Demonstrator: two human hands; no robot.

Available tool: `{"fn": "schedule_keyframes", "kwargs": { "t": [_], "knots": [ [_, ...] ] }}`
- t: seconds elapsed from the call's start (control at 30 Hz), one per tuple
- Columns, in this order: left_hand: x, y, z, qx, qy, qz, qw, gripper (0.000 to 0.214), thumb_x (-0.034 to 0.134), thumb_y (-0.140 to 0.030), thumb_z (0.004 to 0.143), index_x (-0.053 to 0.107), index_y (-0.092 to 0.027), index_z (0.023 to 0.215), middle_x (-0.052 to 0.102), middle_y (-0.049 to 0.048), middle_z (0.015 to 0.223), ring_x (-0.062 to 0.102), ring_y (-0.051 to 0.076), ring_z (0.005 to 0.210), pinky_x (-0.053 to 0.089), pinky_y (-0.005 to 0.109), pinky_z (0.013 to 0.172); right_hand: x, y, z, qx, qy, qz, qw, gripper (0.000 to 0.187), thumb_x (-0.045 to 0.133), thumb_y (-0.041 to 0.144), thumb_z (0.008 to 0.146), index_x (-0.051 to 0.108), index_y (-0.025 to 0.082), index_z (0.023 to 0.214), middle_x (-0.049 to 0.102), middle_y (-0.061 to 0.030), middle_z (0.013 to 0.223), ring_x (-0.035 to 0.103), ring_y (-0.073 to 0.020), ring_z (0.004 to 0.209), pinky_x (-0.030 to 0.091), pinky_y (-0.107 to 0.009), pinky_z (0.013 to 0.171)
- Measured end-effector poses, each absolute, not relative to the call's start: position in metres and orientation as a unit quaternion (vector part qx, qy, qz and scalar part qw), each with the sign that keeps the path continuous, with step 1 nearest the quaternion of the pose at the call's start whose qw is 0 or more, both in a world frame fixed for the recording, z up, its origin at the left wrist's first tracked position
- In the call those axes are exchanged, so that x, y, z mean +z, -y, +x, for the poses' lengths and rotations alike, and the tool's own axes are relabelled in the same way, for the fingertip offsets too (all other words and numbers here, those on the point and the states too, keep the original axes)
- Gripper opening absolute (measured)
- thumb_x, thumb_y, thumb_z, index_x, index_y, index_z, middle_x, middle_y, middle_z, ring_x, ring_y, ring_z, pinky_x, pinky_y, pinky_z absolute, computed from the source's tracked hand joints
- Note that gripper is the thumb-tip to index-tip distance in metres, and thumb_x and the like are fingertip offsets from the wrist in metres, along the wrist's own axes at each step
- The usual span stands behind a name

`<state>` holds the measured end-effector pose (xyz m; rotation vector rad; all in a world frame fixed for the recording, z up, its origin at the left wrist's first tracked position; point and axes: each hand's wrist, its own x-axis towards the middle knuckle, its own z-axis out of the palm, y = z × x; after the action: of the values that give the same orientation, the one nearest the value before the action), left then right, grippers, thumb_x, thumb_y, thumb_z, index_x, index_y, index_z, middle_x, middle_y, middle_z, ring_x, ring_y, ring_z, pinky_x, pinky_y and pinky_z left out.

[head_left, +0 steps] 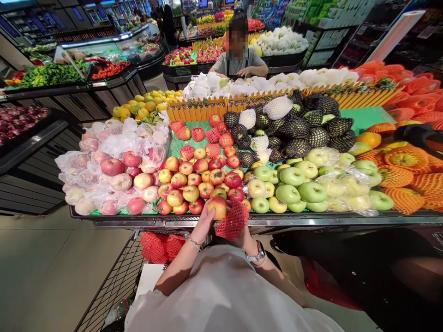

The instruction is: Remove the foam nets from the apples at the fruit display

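Observation:
My left hand (205, 222) is wrapped round a yellow-red apple (219, 207) at the front edge of the fruit stand. Close beside it, my right hand (244, 234) grips a red foam net sleeve (231, 222), which hides most of its fingers. The net lies against the apple's right side, and the apple's top is uncovered. Just beyond both hands is a heap of loose red-yellow apples (190, 192). Behind that heap sit several apples in red foam nets (198, 134).
Bagged pink apples (112, 167) lie left, green apples (288, 194) right, and black-netted fruit (296, 133) behind. A cart (114, 276) holding red nets (162, 247) stands below on my left. A person (238, 60) stands across the stand; a dark-clothed person (360, 267) is close on my right.

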<state>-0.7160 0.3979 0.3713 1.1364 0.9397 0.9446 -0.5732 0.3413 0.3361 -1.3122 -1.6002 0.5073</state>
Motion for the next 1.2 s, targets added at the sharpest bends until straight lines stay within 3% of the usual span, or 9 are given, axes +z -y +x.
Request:
{"fn": "schedule_keyframes", "kwargs": {
  "t": [0.13,0.27,0.47,0.67,0.83,0.9,0.97,1.03,1.2],
  "knots": [
    [0.374,-0.393,-0.723,0.385,-0.374,0.582,0.611,0.071,0.060,-0.065,0.076,0.043,-0.021,0.130,0.054,0.0128,0.130,0.052,0.028,0.123,0.039,0.046,0.109,0.341,-0.342,-0.574,0.204,0.678,-0.518,0.480,0.043,0.057,0.039,0.085,0.056,0.019,0.123,0.065,-0.0139,0.110,0.060,-0.0311,0.109,0.053,-0.044,0.094],
    [0.370,-0.386,-0.720,0.393,-0.333,0.602,0.610,0.084,0.067,-0.068,0.068,0.040,-0.020,0.131,0.046,0.0153,0.139,0.043,0.030,0.132,0.031,0.046,0.114,0.356,-0.350,-0.577,0.191,0.693,-0.515,0.467,0.043,0.060,0.035,0.083,0.057,0.013,0.120,0.064,-0.0169,0.108,0.059,-0.0332,0.107,0.048,-0.052,0.098],
    [0.354,-0.382,-0.716,0.437,-0.442,0.407,0.670,0.064,0.070,-0.056,0.069,0.051,-0.018,0.117,0.060,0.0128,0.126,0.054,0.028,0.122,0.038,0.046,0.109,0.381,-0.346,-0.566,0.211,0.748,-0.488,0.397,0.017,0.054,0.025,0.089,0.066,0.015,0.096,0.068,-0.0118,0.085,0.064,-0.0242,0.078,0.056,-0.037,0.068],
    [0.367,-0.391,-0.727,0.483,-0.416,0.287,0.715,0.068,0.068,-0.066,0.065,0.063,-0.014,0.108,0.066,0.0123,0.119,0.055,0.031,0.121,0.042,0.045,0.105,0.370,-0.350,-0.568,0.197,0.655,-0.466,0.561,0.019,0.054,0.023,0.093,0.066,0.019,0.107,0.071,-0.0094,0.102,0.068,-0.0200,0.094,0.056,-0.032,0.082],
    [0.377,-0.393,-0.728,0.519,-0.401,0.253,0.711,0.061,0.068,-0.062,0.071,0.065,-0.015,0.110,0.068,0.0106,0.116,0.051,0.030,0.127,0.036,0.043,0.110,0.345,-0.357,-0.585,0.169,0.571,-0.488,0.638,0.012,0.060,0.025,0.090,0.066,0.022,0.099,0.070,-0.0064,0.093,0.067,-0.0204,0.090,0.055,-0.036,0.084],
    [0.381,-0.393,-0.726,0.532,-0.398,0.238,0.708,0.061,0.065,-0.064,0.073,0.065,-0.017,0.111,0.067,0.0091,0.120,0.047,0.029,0.131,0.033,0.042,0.112,0.336,-0.357,-0.591,0.167,0.530,-0.480,0.679,0.028,0.063,0.030,0.088,0.059,0.024,0.115,0.064,-0.0099,0.112,0.062,-0.0240,0.108,0.051,-0.042,0.095],
    [0.386,-0.391,-0.724,0.534,-0.404,0.226,0.707,0.060,0.066,-0.064,0.072,0.066,-0.017,0.110,0.066,0.0088,0.122,0.044,0.030,0.133,0.032,0.043,0.114,0.329,-0.357,-0.595,0.216,0.524,-0.447,0.692,0.066,0.072,0.038,0.080,0.040,0.025,0.137,0.049,-0.0144,0.137,0.050,-0.0287,0.127,0.044,-0.048,0.105],
    [0.391,-0.386,-0.721,0.524,-0.407,0.218,0.716,0.059,0.065,-0.064,0.073,0.066,-0.017,0.110,0.066,0.0091,0.123,0.043,0.030,0.134,0.031,0.043,0.114,0.322,-0.357,-0.600,0.288,0.544,-0.417,0.669,0.092,0.078,0.043,0.073,0.025,0.024,0.146,0.040,-0.0161,0.145,0.042,-0.0312,0.135,0.039,-0.050,0.110],
    [0.388,-0.369,-0.708,0.486,-0.401,0.200,0.751,0.057,0.060,-0.062,0.079,0.065,-0.018,0.115,0.064,0.0085,0.127,0.042,0.028,0.135,0.034,0.040,0.114,0.309,-0.359,-0.611,0.324,0.547,-0.455,0.624,0.101,0.084,0.048,0.061,0.031,0.021,0.142,0.051,-0.0161,0.135,0.046,-0.0343,0.131,0.038,-0.051,0.112]
  ]
}}
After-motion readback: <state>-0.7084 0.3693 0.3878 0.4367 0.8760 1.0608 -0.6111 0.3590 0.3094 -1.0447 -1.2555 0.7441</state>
